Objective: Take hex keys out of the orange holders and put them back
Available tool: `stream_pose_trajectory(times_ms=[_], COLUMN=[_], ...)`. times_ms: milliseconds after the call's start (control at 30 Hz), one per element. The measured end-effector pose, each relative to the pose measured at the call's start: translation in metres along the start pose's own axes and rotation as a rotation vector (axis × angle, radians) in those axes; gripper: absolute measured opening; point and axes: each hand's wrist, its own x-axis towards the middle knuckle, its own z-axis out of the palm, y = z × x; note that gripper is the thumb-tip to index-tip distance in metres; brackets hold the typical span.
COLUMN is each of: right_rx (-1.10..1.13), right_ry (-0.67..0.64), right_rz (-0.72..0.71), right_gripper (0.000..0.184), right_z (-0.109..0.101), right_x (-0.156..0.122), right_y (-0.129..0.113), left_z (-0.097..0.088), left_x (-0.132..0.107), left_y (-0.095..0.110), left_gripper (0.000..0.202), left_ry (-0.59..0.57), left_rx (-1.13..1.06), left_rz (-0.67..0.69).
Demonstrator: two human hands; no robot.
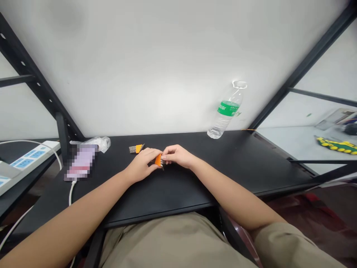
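Over the middle of the black table, my left hand (pixel 142 165) is closed around an orange holder (pixel 158 160) with several metal hex keys (pixel 163 162) sticking out of its right side. From the right, my right hand (pixel 178 155) pinches at those keys with thumb and fingertips bent together. How many keys it grips is hidden by the fingers. Just behind my left hand lies a second hex key set (pixel 136 149), also in an orange holder, its thin metal shafts pointing left.
A water bottle (pixel 228 108) with a green label leans against the white wall. At the left lie a blurred-out phone (pixel 81 163) on a white cable and a crumpled plastic bag (pixel 103 143). Beyond the left frame post is a power strip (pixel 29 162). Black metal posts flank the table (pixel 223 163).
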Motion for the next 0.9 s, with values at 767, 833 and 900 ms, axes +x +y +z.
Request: stream_pose_trajectory(times_ms=[767, 833, 900], right_rx=[-1.103, -1.121, -1.143], right_ry=[0.065, 0.082, 0.106], right_rz=[0.005, 0.006, 0.017], right_gripper=[0.010, 0.017, 0.020], right_z=[-0.024, -0.027, -0.030], right_x=[0.003, -0.001, -0.005], right_y=[0.010, 0.008, 0.006], left_z=[0.013, 0.012, 0.012], left_x=[0.000, 0.000, 0.000], left_y=[-0.029, -0.028, -0.028], left_gripper=[0.060, 0.060, 0.061], left_ry=[-0.152, -0.153, -0.149], left_rx=[0.022, 0.007, -0.005], left_rz=[-0.184, -0.195, -0.210])
